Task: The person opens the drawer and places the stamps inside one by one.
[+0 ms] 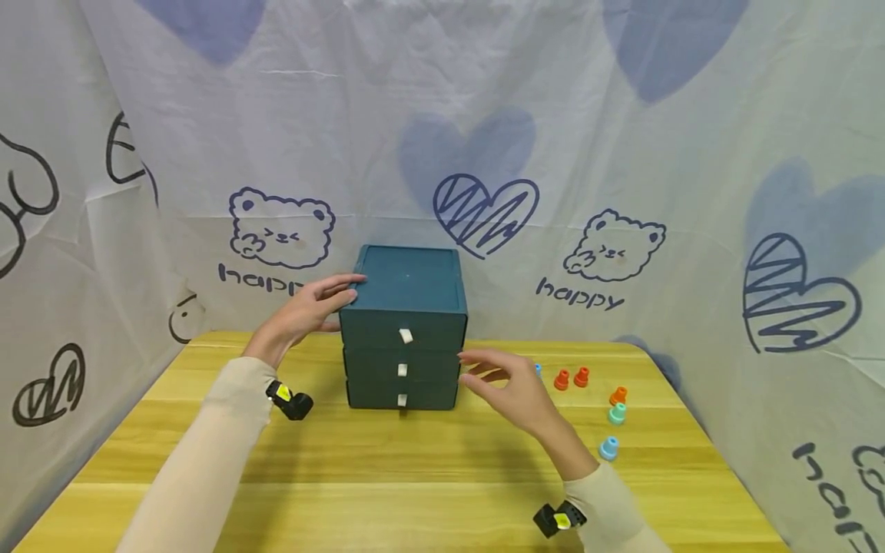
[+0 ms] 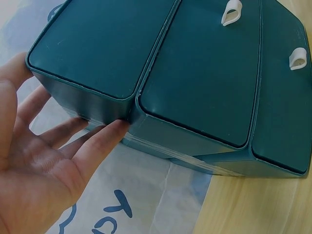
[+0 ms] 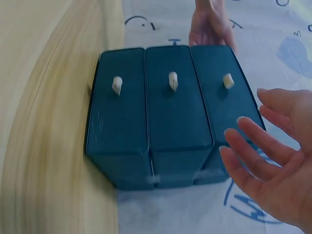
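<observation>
One left hand [image 1: 311, 309], a three-drawer teal cabinet [image 1: 405, 316], a right hand [image 1: 510, 385] and six small flanged cones over a wood-grain table [image 1: 387, 468].
At the cabinet's ten o'clock, the left hand has its fingers spread wide and grips nothing, fingertips against the upper left edge and side. The cabinet stands upright toward the back of the table, each drawer front bearing a white pull tab [image 1: 402, 370] (the topmost sits askew). At four o'clock the right hand hangs with fingers loosely extended, holding nothing; whether it touches the cabinet's side, I cannot tell. Farther out, between three and four o'clock: a half-hidden blue cone [image 1: 538, 369], two red cones [image 1: 561, 380], then orange, mint and light-blue ones.
</observation>
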`<state>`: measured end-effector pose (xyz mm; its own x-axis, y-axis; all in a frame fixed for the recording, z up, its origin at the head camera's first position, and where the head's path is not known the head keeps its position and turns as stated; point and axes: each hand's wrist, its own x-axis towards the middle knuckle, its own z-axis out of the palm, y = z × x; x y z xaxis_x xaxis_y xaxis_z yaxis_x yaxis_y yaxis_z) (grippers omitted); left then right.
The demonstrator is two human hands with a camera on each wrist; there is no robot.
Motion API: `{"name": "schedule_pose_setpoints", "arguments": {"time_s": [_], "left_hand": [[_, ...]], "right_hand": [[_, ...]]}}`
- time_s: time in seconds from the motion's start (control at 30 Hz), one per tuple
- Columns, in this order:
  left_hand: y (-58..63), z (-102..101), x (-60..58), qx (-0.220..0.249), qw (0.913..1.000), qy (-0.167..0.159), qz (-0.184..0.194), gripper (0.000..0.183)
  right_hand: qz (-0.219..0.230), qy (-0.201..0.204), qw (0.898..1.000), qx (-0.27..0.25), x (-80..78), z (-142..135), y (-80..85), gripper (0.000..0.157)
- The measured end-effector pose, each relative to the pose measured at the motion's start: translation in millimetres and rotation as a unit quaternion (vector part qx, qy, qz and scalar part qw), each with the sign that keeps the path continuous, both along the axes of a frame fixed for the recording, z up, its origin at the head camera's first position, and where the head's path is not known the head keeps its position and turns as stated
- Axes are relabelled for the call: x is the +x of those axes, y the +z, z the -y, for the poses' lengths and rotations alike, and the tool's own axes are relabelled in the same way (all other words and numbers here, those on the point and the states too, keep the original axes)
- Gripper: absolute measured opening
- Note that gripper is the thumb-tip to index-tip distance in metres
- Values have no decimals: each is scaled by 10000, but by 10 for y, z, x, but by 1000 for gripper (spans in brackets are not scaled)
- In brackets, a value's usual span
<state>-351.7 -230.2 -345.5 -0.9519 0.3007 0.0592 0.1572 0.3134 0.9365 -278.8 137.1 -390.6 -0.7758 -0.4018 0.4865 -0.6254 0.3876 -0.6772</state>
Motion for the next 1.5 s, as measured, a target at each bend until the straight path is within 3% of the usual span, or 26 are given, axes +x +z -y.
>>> {"name": "schedule_pose_setpoints", "arguments": {"time_s": [0.2, 0.4, 0.73, 1.03, 1.5], "left_hand": [[-4, 8, -10, -25, 10000, 6, -14, 59], [-2, 4, -7, -17, 10000, -11, -12, 59], [2, 5, 2, -9, 10000, -5, -7, 59], [-4, -6, -12, -33, 10000, 13, -15, 59], [-3, -7, -8, -4, 10000, -45, -50, 59]], "right_hand": [[-8, -160, 9999, 41, -7, -184, -47, 31], [34, -116, 9999, 9, -43, -187, -123, 32], [566, 211, 9982, 20, -204, 148, -282, 32], [487, 669, 9966, 53, -331, 468, -339, 33], [554, 569, 9958, 452, -449, 786, -346, 27]]}}
